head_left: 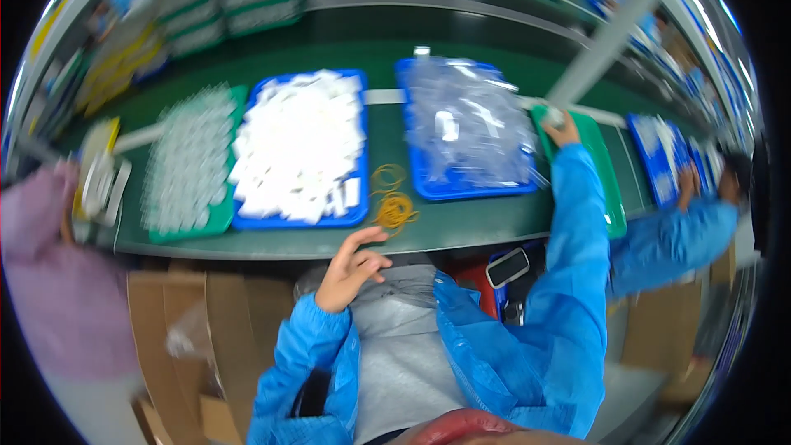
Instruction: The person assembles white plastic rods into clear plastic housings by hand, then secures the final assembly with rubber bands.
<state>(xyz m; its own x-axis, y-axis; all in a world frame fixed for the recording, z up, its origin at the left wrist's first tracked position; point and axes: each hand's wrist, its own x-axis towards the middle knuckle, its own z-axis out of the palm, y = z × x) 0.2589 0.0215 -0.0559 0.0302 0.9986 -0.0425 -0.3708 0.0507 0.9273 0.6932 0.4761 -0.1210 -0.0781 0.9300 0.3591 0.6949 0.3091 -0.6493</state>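
Your right hand grasps a small pale piece, blurred, at the far end of the green tray, right of the clear plastic. Your left hand is empty, fingers loosely bent, by the near edge of the table, near the yellow bands.

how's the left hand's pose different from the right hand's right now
The left hand is close to the body, near the yellow bands; the right hand is stretched forward to the far end of a green tray. The left hand is open with loosely bent fingers, while the right hand has its grip on a small pale item. Both are bare and come out of blue sleeves.
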